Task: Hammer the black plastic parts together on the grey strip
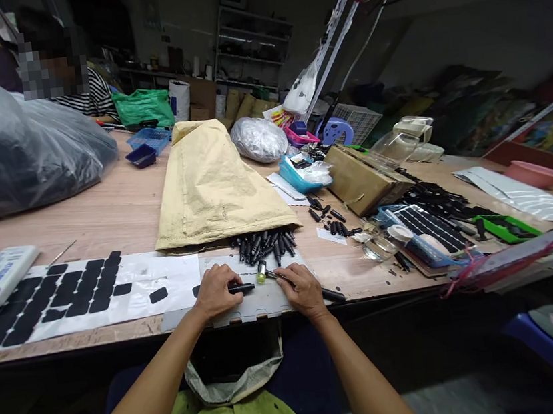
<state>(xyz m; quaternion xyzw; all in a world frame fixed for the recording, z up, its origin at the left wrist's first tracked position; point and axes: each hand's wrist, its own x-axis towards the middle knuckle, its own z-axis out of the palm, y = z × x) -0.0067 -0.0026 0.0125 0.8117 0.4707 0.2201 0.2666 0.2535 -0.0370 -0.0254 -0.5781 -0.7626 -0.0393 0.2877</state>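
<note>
My left hand (219, 290) is closed around a slim black tube-like piece (242, 288), which points to the right over a grey board (229, 317). In my right hand (303, 288) is a small hammer with a thin shaft, a black handle (334, 294) and a short head (262, 272) with a yellowish end. The hammer head hangs just right of the black piece's tip, apart from it. Behind both hands, a pile of similar black pieces (263, 243) spills from the mouth of a tan sack (218, 187).
White sheets with black rounded patches (72, 292) and a white scale-like device (0, 276) lie left. A large plastic bag (21, 144) stands behind them. To the right are a cardboard box (366, 179), loose black parts and a green tray (505, 228). Another person sits back left.
</note>
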